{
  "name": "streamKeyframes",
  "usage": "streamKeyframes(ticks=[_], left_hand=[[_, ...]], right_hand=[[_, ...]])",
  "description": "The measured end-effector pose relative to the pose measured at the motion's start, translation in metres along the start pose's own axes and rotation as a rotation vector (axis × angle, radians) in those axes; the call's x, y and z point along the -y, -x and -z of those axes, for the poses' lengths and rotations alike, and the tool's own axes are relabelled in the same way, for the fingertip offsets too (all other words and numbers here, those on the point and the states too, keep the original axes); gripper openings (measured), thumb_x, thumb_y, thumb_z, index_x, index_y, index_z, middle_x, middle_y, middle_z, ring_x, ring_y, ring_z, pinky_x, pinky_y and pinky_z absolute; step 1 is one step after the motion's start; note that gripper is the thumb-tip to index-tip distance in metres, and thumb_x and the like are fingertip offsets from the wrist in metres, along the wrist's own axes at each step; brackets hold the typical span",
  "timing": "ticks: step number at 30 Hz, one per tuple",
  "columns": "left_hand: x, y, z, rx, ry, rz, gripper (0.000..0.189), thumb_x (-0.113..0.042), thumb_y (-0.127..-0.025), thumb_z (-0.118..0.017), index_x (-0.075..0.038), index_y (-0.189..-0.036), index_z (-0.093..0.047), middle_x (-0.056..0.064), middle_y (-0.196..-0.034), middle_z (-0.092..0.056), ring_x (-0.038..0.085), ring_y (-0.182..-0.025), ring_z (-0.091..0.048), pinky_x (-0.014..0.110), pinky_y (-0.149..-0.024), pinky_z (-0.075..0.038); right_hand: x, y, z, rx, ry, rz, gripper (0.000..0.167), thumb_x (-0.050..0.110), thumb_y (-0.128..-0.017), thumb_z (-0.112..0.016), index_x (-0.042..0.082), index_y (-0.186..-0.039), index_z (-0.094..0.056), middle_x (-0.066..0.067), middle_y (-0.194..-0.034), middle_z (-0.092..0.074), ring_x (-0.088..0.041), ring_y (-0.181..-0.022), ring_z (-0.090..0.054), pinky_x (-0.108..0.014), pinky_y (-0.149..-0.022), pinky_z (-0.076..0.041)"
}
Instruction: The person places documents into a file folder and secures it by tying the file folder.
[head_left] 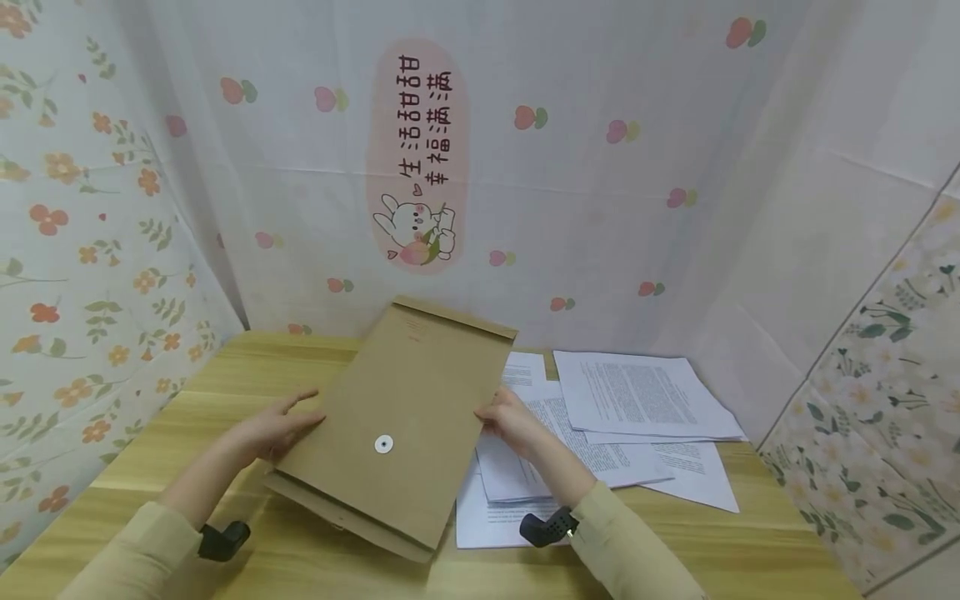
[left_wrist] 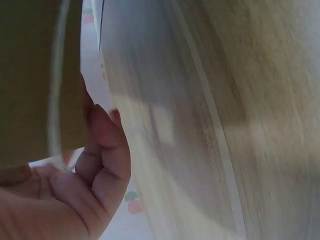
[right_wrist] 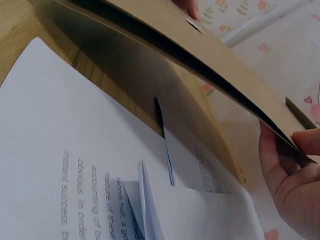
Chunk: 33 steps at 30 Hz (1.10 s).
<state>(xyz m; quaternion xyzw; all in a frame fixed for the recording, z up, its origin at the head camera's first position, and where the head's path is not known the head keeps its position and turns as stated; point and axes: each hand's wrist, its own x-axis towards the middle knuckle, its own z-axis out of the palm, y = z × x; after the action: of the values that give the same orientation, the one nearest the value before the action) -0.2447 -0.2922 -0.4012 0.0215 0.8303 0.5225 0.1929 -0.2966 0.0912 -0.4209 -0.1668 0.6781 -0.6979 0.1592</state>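
Folder point(head_left: 435, 375): tilted above table point(head_left: 165, 450), red print too small to read | left hand point(head_left: 281, 427): grips left edge | right hand point(head_left: 516, 423): pinches right edge | papers point(head_left: 637, 392): "instant success" | wall cloth point(head_left: 585, 208): "幸福满满"

The wood-grained desk point(head_left: 247, 377) carries overlapping printed papers point(head_left: 637, 396) across its right half, some near the far edge.

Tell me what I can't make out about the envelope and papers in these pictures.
- Inside of the brown envelope: hidden by its upper panel in the head view; the gap is too dark in the right wrist view.
- Text on the printed sheets: too small in the head view, partly covered by overlapping sheets; cut off by the bottom edge in the right wrist view.
- Faint reddish print on the envelope: too small in the head view.
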Motion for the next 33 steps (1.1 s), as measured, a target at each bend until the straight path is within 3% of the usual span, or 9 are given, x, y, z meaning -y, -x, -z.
streamKeyframes(ticks=[3,5,10,16,20,23,28,31,33], left_hand=[[0.003,0.001,0.001,0.032,0.004,-0.05,0.069,-0.039,-0.1,-0.049,0.007,-0.146,-0.025,0.035,-0.134,-0.038,0.024,-0.083,-0.06,0.036,-0.067,-0.052],[0.005,0.003,0.002,0.04,0.015,-0.07,0.063,-0.037,-0.1,-0.048,0.009,-0.141,-0.035,0.028,-0.125,-0.052,0.032,-0.099,-0.06,0.046,-0.076,-0.053],[0.007,0.008,0.006,0.011,-0.015,-0.082,0.053,-0.036,-0.1,-0.05,0.005,-0.133,-0.049,0.015,-0.12,-0.057,0.029,-0.1,-0.06,0.049,-0.08,-0.052],[0.006,0.016,0.009,-0.031,-0.065,-0.055,0.04,-0.034,-0.099,-0.052,0.002,-0.114,-0.061,0.005,-0.083,-0.052,0.02,-0.079,-0.05,0.038,-0.07,-0.048],[0.004,0.023,0.011,-0.053,-0.173,-0.088,0.046,-0.034,-0.099,-0.051,0.007,-0.12,-0.056,0.026,-0.113,-0.056,0.043,-0.105,-0.051,0.05,-0.079,-0.049],[0.002,0.024,0.012,-0.074,-0.208,-0.114,0.061,-0.036,-0.099,-0.05,0.014,-0.133,-0.042,0.038,-0.137,-0.037,0.057,-0.122,-0.034,0.062,-0.087,-0.043],[0.003,0.018,0.01,-0.066,-0.034,-0.123,0.079,-0.038,-0.101,-0.046,0.023,-0.14,-0.012,0.042,-0.145,-0.013,0.055,-0.131,-0.021,0.062,-0.102,-0.03],[0.005,0.015,0.007,-0.078,0.144,-0.125,0.077,-0.037,-0.102,-0.045,0.017,-0.143,-0.01,0.035,-0.141,-0.033,0.045,-0.125,-0.041,0.053,-0.098,-0.04],[0.007,0.015,0.004,-0.096,0.237,-0.133,0.069,-0.034,-0.102,-0.045,0.012,-0.144,-0.016,0.022,-0.125,-0.052,0.033,-0.11,-0.055,0.044,-0.091,-0.048]], right_hand=[[0.0,-0.004,-0.004,0.006,-0.005,-0.001,0.042,-0.009,-0.089,-0.046,-0.008,-0.128,-0.033,-0.018,-0.104,-0.063,-0.019,-0.082,-0.065,-0.032,-0.075,-0.053],[0.001,-0.007,-0.007,0.005,-0.01,0.0,0.043,-0.009,-0.089,-0.047,-0.008,-0.13,-0.034,-0.018,-0.107,-0.063,-0.019,-0.084,-0.064,-0.033,-0.077,-0.053],[0.002,-0.014,-0.014,-0.022,-0.02,0.006,0.046,-0.007,-0.091,-0.048,-0.005,-0.136,-0.037,-0.017,-0.112,-0.063,-0.019,-0.088,-0.065,-0.034,-0.08,-0.053],[0.004,-0.021,-0.023,-0.017,-0.012,0.021,0.046,-0.006,-0.092,-0.047,-0.005,-0.137,-0.037,-0.018,-0.109,-0.064,-0.017,-0.083,-0.065,-0.032,-0.077,-0.054],[0.008,-0.023,-0.028,-0.007,0.005,0.018,0.048,-0.005,-0.093,-0.045,-0.003,-0.14,-0.035,-0.018,-0.108,-0.064,-0.017,-0.083,-0.065,-0.031,-0.077,-0.053],[0.011,-0.025,-0.03,-0.021,0.007,0.003,0.049,-0.005,-0.093,-0.045,-0.004,-0.141,-0.033,-0.015,-0.104,-0.064,-0.016,-0.082,-0.064,-0.029,-0.077,-0.053],[0.011,-0.029,-0.037,-0.016,0.011,-0.017,0.049,-0.004,-0.094,-0.046,-0.005,-0.141,-0.034,-0.014,-0.101,-0.066,-0.015,-0.079,-0.064,-0.03,-0.076,-0.053],[0.01,-0.03,-0.044,-0.012,0.015,-0.02,0.049,-0.002,-0.094,-0.047,-0.003,-0.142,-0.035,-0.016,-0.105,-0.066,-0.017,-0.082,-0.065,-0.032,-0.077,-0.054],[0.009,-0.031,-0.049,-0.014,0.001,-0.023,0.048,-0.001,-0.095,-0.048,-0.002,-0.142,-0.037,-0.016,-0.108,-0.066,-0.018,-0.083,-0.066,-0.033,-0.078,-0.054]])
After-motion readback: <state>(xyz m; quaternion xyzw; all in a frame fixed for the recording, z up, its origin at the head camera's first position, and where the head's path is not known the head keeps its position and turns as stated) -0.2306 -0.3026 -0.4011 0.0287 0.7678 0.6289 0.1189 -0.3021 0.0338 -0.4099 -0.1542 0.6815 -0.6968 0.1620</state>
